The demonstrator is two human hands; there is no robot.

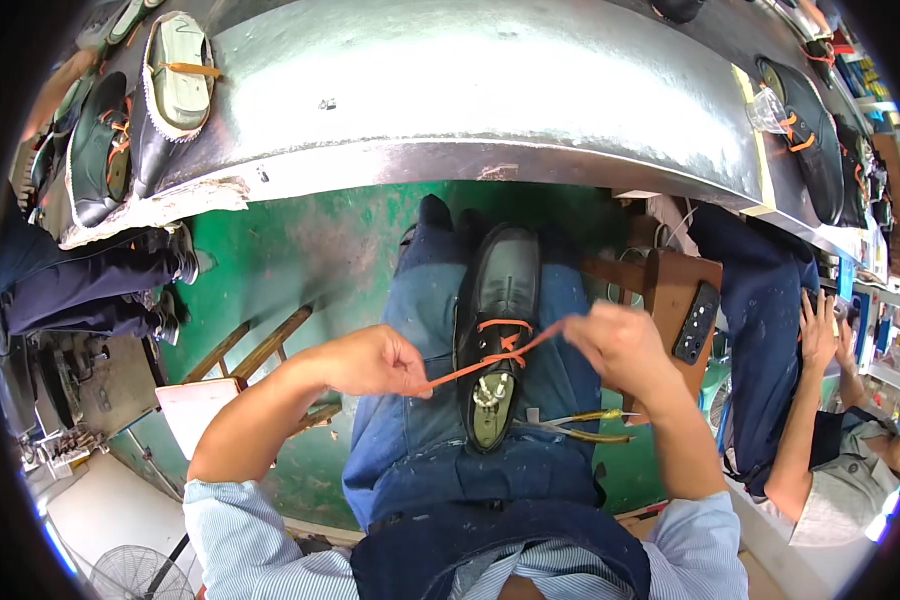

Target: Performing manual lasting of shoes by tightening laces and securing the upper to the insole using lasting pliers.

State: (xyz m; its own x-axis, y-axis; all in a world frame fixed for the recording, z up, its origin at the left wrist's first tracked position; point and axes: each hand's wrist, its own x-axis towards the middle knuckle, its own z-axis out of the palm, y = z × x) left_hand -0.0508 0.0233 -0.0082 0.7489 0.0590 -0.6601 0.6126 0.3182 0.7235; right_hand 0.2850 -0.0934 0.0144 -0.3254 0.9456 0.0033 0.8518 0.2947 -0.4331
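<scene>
A black shoe (pixel 506 275) lies on my lap with its toe pointing away from me. An orange lace (pixel 510 350) crosses its opening and is drawn out to both sides. My left hand (pixel 378 362) is closed round one end of the lace, to the left of the shoe. To the right, my right hand (pixel 620 345) pinches the other end, slightly higher and a little blurred. Whitish material (pixel 492 388) sits inside the shoe near the heel. Pincers with yellow handles (pixel 595 425) rest on my lap just right of the heel.
A metal-topped workbench (pixel 470 90) runs across the front. Shoes (pixel 175 90) stand on its left end, and another laced shoe (pixel 805 130) on its right. A brown wooden seat (pixel 675 310) bears a black handset (pixel 697 322). A co-worker's hand (pixel 820 330) shows at right.
</scene>
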